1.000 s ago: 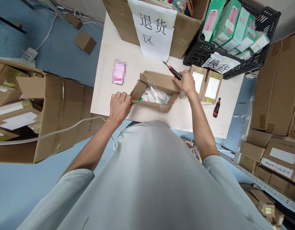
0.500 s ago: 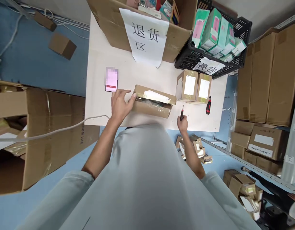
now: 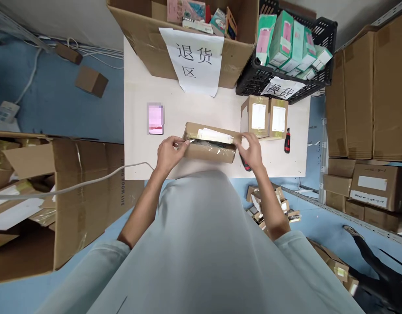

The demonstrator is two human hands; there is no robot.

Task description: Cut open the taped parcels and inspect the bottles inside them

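A small cardboard box [image 3: 209,151] lies in front of me on the white table. Its taped seam is slit along the top, with a dark gap and torn clear tape showing; the contents cannot be made out. My left hand [image 3: 171,153] grips the box's left end, thumb at the gap. At the right end, my right hand [image 3: 252,150] pinches the edge of the flap, which carries a white label [image 3: 216,135]. A red and black utility knife [image 3: 246,164] lies on the table beside my right hand, partly hidden by it.
Two labelled cartons [image 3: 258,115] and a second utility knife [image 3: 287,141] stand to the right. A phone [image 3: 155,119] lies left. Behind are a large carton [image 3: 142,43] and a black crate [image 3: 246,83]. A cable [image 3: 99,176] crosses at left. Another person's leg [image 3: 367,257] shows lower right.
My right hand has let go of the utility knife and moved up to the box's right end. My left hand stays at the left end. The view has shifted slightly.
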